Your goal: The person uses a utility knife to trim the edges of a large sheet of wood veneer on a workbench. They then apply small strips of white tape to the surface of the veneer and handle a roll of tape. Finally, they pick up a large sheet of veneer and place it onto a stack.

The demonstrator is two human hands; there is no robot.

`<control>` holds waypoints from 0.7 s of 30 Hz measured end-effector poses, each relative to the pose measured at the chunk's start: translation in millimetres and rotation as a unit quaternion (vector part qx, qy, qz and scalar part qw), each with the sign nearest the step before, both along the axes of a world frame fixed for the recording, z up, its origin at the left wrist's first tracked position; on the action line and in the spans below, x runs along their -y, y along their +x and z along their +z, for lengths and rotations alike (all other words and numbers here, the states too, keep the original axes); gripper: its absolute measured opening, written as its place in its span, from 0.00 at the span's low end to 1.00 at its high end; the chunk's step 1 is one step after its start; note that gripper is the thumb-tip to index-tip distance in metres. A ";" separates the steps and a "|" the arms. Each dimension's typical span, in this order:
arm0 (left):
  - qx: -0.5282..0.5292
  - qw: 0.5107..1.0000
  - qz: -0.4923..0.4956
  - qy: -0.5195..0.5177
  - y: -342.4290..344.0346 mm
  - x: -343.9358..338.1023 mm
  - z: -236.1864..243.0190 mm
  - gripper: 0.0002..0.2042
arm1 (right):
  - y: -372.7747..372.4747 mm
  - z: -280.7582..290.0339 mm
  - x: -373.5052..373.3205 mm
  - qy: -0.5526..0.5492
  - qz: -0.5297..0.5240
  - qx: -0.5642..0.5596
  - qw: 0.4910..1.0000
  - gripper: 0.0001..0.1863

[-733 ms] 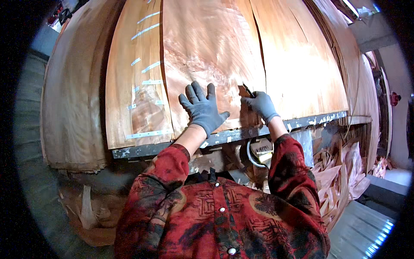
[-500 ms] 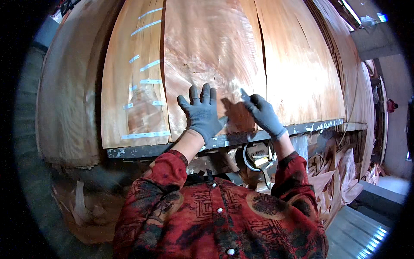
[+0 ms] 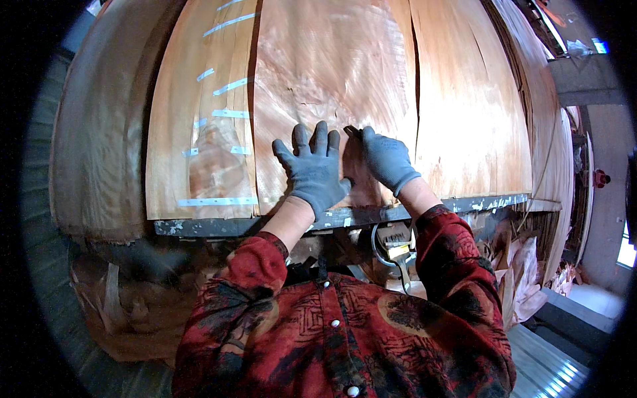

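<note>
A reddish-brown sheet of wood veneer (image 3: 332, 53) with a rough, cracked patch lies on the work surface before me. My left hand (image 3: 313, 166), in a grey glove, presses flat on its near part with the fingers spread. To the right of it, my right hand (image 3: 388, 158), gloved alike, is closed around a thin tool (image 3: 353, 132). Only the tool's dark, narrow end shows at the fingertips, touching or just over the veneer beside the cracked patch; the rest is hidden in the fist. Paler veneer (image 3: 468, 119) borders the sheet on the right.
On the left is a veneer strip (image 3: 166, 132) with several pieces of pale tape (image 3: 217, 201). A dark, paint-chipped edge (image 3: 219, 227) runs along the front. Stacked veneer (image 3: 99, 132) stands at far left. Torn veneer scraps (image 3: 524, 278) hang at lower right, near a ring-shaped object (image 3: 379, 249).
My right hand has moved left and slightly forward, bringing the tool's end closer to my left fingers. My left hand stays pressed on the veneer. The view has shifted slightly.
</note>
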State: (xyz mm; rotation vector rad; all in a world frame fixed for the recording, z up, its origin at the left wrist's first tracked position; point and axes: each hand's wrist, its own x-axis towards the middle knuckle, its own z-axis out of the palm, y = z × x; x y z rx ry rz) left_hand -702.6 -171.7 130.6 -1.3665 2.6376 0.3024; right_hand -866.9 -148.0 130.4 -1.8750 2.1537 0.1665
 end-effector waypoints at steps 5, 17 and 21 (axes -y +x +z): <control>0.001 1.000 -0.004 -0.011 -0.4 -0.4 -5.7 0.44 | 1.9 -3.3 -12.9 0.011 -0.007 0.018 1.000 0.08; 0.018 1.000 -0.016 0.013 -1.6 1.0 1.3 0.41 | 15.8 -5.8 -56.2 0.055 -0.143 0.041 0.987 0.09; 0.036 0.999 -0.015 0.026 -3.3 1.0 3.5 0.41 | 21.4 -6.2 -80.8 0.085 -0.176 0.043 0.980 0.09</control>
